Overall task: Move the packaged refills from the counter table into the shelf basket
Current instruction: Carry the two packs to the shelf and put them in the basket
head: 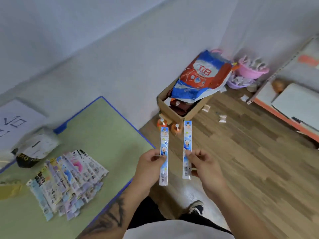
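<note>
My left hand (149, 165) pinches a long blue-and-white refill pack (164, 140), held upright just past the table's right edge. My right hand (205, 165) pinches a second, matching refill pack (187, 135) upright beside it, over the wooden floor. A fanned pile of several more packaged refills (67, 181) lies on the green counter table (107, 135) to the left. The shelf (283, 111) with an orange rail stands at the right edge; no basket on it can be made out.
An open cardboard box (174, 111) holding a red-and-blue bag (202, 76) stands on the floor ahead, two small orange bottles (170, 127) before it. Pink baskets (250, 69) sit in the corner. A crumpled grey bag (38, 145) lies on the table's far left.
</note>
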`<state>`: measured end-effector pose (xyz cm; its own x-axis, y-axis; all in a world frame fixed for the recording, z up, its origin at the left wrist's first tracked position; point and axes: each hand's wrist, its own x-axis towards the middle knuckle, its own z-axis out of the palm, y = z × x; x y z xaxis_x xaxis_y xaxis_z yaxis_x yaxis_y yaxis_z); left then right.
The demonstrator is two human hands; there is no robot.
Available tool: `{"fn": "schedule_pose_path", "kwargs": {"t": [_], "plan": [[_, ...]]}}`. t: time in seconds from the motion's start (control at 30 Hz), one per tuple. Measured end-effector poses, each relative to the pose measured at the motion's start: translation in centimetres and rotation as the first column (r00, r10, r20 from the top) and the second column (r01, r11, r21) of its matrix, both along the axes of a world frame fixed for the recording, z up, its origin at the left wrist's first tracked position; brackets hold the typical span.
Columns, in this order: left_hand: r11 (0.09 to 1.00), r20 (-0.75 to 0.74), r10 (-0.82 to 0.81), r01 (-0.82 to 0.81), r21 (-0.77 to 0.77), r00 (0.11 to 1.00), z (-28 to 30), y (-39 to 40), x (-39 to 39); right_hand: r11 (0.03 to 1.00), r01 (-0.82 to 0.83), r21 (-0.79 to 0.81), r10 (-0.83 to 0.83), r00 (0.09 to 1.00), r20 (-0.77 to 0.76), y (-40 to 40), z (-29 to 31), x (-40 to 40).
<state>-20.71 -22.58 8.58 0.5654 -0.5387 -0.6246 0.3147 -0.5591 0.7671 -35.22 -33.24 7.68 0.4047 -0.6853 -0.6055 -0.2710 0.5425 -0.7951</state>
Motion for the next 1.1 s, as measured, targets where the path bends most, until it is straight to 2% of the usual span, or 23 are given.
{"fn": "schedule_pose_path", "kwargs": {"t": [0.23,0.47,0.63,0.8,0.97,1.1], "plan": [[0.975,-0.018,-0.220,0.221,0.012,0.975,1.0,-8.5,-13.5,0.978,0.207,0.013,-0.208,0.976,0.063,-4.5,0.7,-14.8],[0.888,-0.021,-0.460,0.460,-0.022,0.888,3.4,-16.0,-24.3,0.906,0.421,0.044,-0.423,0.896,0.136,-8.2,1.6,-25.5],[0.799,0.000,-0.601,0.601,-0.020,0.799,3.3,-22.3,-28.7,0.810,0.579,0.092,-0.586,0.799,0.134,-11.2,1.2,-29.8],[0.697,-0.034,-0.717,0.716,-0.036,0.697,1.9,-30.0,-32.9,0.734,0.675,0.070,-0.679,0.730,0.081,-15.9,0.8,-33.3],[0.656,-0.119,-0.754,0.752,-0.066,0.646,0.7,-39.6,-35.6,0.675,0.737,0.021,-0.737,0.675,0.006,-24.3,1.1,-35.5],[0.653,-0.164,-0.753,0.755,-0.068,0.637,0.6,-47.1,-36.1,0.667,0.745,-0.008,-0.744,0.665,-0.056,-31.7,2.1,-35.9]]}}
